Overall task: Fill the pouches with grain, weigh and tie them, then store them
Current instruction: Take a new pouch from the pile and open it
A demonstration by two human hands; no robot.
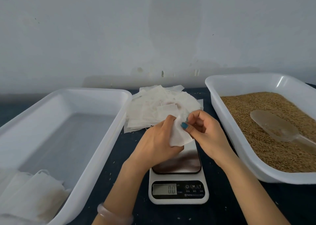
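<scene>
From the head camera, both bare hands meet above a small white digital kitchen scale (177, 187) with a shiny steel platform, whose display seems to read zero, though the digits are small. The left hand (159, 139) closes around the lower part of a thin white fabric pouch (179, 135), fingers curled behind it and thumb in front, so the pouch sits upright in its grasp over the platform without touching it. The right hand (203, 128) pinches the pouch's upper edge between thumb and forefinger, the other fingers loosely bent; a teal-painted nail shows at the pinch. Just behind the hands lies a loose heap of flat empty white pouches (157, 108) on the dark blue tabletop (222, 206). To the right stands a white rectangular plastic tray (222, 86) holding golden-brown grain (273, 152), with a translucent plastic scoop (277, 127) lying on the grain. To the left stands a matching white tray (95, 94) with a few filled white pouches (34, 195) bunched in its near corner. A pale pink bangle (112, 214) circles the left wrist.
</scene>
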